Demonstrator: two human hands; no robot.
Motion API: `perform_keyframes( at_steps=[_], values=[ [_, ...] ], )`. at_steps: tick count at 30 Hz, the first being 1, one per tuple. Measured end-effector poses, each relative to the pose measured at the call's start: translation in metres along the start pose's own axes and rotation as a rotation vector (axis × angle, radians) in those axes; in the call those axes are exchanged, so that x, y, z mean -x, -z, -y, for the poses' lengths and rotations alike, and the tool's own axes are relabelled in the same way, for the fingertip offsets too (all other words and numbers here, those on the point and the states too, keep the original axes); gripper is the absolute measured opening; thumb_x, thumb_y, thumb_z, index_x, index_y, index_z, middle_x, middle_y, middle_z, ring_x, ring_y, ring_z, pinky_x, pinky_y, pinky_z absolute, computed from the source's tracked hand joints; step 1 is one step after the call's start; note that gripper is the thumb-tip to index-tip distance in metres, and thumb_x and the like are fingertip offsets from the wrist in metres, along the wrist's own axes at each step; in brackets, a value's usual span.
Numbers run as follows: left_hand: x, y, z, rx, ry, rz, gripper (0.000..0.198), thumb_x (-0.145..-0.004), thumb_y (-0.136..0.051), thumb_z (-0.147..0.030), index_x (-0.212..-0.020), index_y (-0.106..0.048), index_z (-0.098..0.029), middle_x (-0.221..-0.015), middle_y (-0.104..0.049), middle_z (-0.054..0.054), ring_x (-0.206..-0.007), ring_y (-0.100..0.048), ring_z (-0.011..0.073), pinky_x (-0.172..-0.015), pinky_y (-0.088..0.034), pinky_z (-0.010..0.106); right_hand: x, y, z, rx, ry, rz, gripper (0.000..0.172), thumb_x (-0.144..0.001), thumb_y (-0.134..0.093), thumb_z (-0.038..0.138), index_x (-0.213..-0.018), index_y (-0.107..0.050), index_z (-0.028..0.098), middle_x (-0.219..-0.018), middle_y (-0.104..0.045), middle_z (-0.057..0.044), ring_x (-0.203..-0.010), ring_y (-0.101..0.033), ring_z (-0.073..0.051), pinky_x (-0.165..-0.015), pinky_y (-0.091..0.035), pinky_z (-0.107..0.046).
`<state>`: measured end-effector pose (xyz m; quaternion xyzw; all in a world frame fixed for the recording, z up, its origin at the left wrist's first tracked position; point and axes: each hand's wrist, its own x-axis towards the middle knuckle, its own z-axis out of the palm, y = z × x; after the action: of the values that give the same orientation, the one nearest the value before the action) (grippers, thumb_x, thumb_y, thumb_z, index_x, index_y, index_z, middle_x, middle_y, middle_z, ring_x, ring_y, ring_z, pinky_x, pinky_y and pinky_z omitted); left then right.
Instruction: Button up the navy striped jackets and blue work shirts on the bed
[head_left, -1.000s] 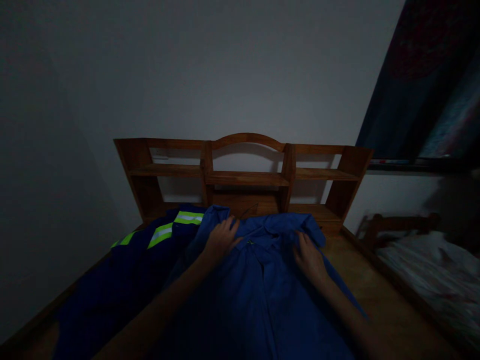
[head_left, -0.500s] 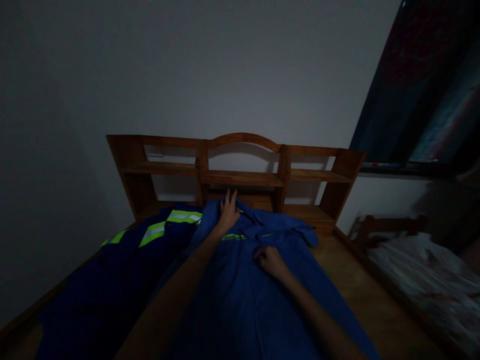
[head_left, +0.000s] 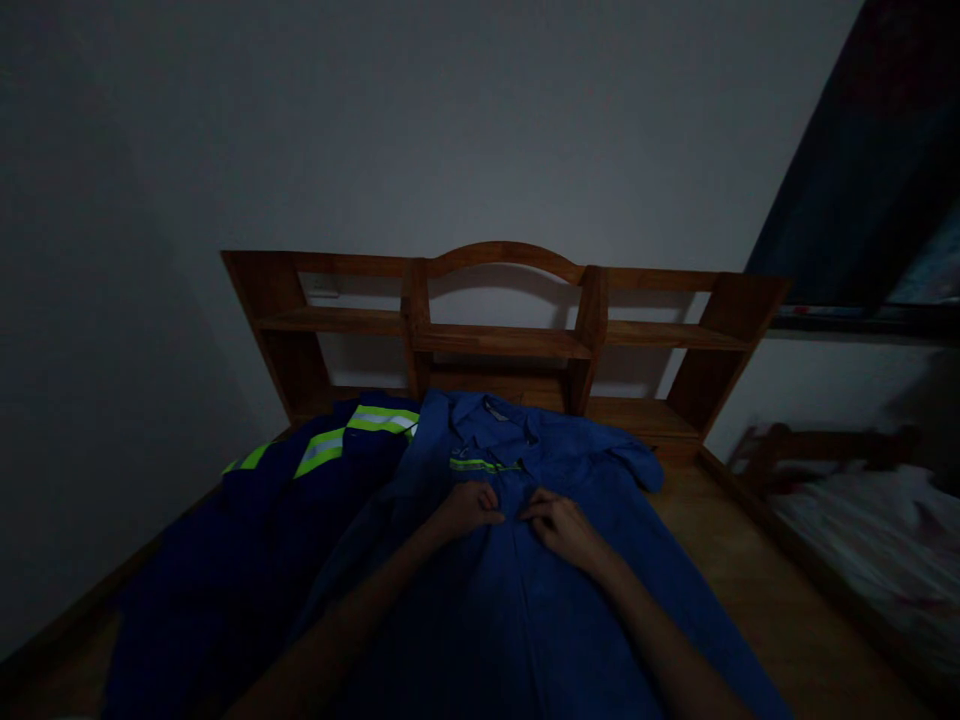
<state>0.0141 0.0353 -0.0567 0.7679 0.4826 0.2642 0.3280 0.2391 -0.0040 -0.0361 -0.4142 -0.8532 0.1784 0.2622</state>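
Note:
A blue garment (head_left: 600, 620) with a collar and a thin yellow-green chest stripe lies spread out, front side up. My left hand (head_left: 472, 507) is on its chest just below the stripe, left of the front seam, fingers closed on the cloth. Across the seam my right hand (head_left: 556, 520) rests on the fabric with its thumb and fingers pinched together at the garment's front edge. A small gap separates the two hands. Beside the blue garment, on the left, lies a darker navy garment (head_left: 277, 520) with yellow-green and silver reflective bands.
A wooden headboard shelf (head_left: 502, 342) stands against the wall beyond the garments. Wooden boards (head_left: 712, 520) show on the right, bordered by a raised rail. Farther right lies a pale plastic-like covering (head_left: 870, 530), with a dark curtain above.
My left hand has come down from the collar to the chest and closed. My right hand stays near the front seam. The view has shifted slightly, and the collar lies flatter.

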Motion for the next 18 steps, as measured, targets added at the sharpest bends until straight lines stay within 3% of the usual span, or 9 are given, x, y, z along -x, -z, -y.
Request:
perform_keyframes(
  at_steps=[6, 13, 18],
  values=[
    [0.003, -0.010, -0.001, 0.059, -0.008, -0.058, 0.022, -0.060, -0.071, -0.028, -0.076, -0.066, -0.014, -0.075, -0.067, 0.003, -0.069, -0.060, 0.0144, -0.061, -0.042, 0.022, -0.001, -0.012, -0.002, -0.009, -0.059, -0.043, 0.038, -0.080, -0.045, 0.013, -0.108, -0.067, 0.026, -0.099, -0.059, -0.004, -0.087, -0.057, -0.014, -0.078, -0.043, -0.024],
    [0.000, -0.022, -0.015, 0.329, 0.144, -0.068, 0.014, -0.064, -0.062, -0.025, -0.072, -0.058, -0.014, -0.060, -0.064, 0.002, -0.055, -0.063, 0.0166, -0.054, -0.046, 0.025, -0.008, -0.004, -0.029, -0.530, -0.244, -0.107, 0.034, -0.079, -0.051, 0.026, -0.108, -0.067, 0.020, -0.089, -0.064, -0.004, -0.075, -0.056, -0.014, -0.069, -0.044, -0.025],
    [0.002, -0.033, -0.011, 0.452, 0.081, -0.124, 0.010, -0.067, -0.059, -0.022, -0.072, -0.057, -0.014, -0.064, -0.066, 0.003, -0.061, -0.064, 0.0164, -0.061, -0.049, 0.026, -0.008, 0.004, -0.029, -0.719, -0.315, -0.063, 0.039, -0.076, -0.059, 0.034, -0.111, -0.065, 0.020, -0.082, -0.065, -0.003, -0.068, -0.055, -0.013, -0.063, -0.042, -0.023]
  ],
)
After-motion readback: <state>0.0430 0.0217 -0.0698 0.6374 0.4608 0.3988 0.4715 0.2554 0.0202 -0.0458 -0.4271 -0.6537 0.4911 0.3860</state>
